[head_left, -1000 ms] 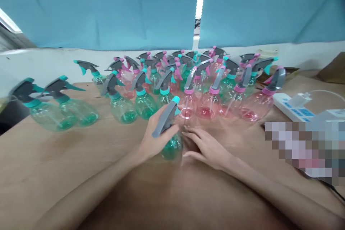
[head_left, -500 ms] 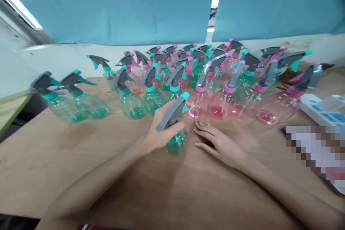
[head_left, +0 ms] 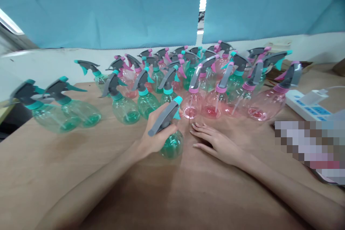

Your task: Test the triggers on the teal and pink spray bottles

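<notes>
My left hand (head_left: 156, 133) is wrapped round the neck of a green spray bottle (head_left: 173, 146) with a grey and turquoise trigger head, which stands on the wooden table (head_left: 129, 190). The fingers on the bottle's far side are mostly hidden. To its right, my right hand (head_left: 215, 142) lies palm down on the tabletop, fingers stretched out and holding nothing. Just beyond the right fingertips stands a clear pink spray bottle (head_left: 190, 107). Another pink spray bottle (head_left: 212, 106) is beside that one. Behind my left hand is a green spray bottle (head_left: 147, 103).
Several more green and pink spray bottles crowd the back of the table; two green bottles (head_left: 56, 116) stand apart at the left. A white power strip (head_left: 304, 106) with a plug lies at the right, near a blurred-out flat object (head_left: 309, 147). A blue curtain (head_left: 107, 7) hangs behind.
The view has turned slightly right, so everything sits a little further left in the picture. My left hand keeps its grip on the green spray bottle; my right hand stays flat on the table.
</notes>
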{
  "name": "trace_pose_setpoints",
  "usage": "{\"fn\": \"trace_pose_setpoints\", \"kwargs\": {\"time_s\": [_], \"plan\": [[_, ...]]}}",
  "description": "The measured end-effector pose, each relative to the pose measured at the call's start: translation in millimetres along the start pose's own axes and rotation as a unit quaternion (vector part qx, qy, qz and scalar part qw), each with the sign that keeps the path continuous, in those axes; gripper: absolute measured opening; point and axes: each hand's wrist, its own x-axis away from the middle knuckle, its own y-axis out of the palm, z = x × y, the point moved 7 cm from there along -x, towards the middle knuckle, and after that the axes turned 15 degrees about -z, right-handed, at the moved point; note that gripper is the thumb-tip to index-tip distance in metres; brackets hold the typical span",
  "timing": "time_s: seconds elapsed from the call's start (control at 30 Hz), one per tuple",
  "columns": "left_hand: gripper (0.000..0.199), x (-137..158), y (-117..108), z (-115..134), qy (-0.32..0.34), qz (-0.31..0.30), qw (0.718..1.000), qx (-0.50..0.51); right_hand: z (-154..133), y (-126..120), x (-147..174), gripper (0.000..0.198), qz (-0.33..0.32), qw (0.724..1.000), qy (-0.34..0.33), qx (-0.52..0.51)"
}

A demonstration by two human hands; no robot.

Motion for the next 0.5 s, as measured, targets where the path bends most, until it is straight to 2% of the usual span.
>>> {"fn": "trace_pose_setpoints", "kwargs": {"time_s": [0.1,0.23,0.33,0.5], "plan": [[0.019,0.2,-0.4,0.0,0.014,-0.005,0.999,0.048,-0.3,-0.8,0.3,0.047,-0.004,1.0,0.001,0.003],[0.021,-0.9,1.8,-1.9,0.014,-0.01,0.998,0.063,0.3,-1.0,0.6,0.048,-0.004,1.0,0.0,0.005],[0.029,-2.0,4.4,-5.3,-0.004,-0.007,0.995,0.096,0.5,-1.1,0.7,0.048,0.002,1.0,-0.007,0.001],[0.028,-2.9,7.7,-6.3,-0.013,-0.012,0.993,0.113,1.7,-1.7,0.4,0.047,0.004,1.0,-0.004,-0.007]]}}
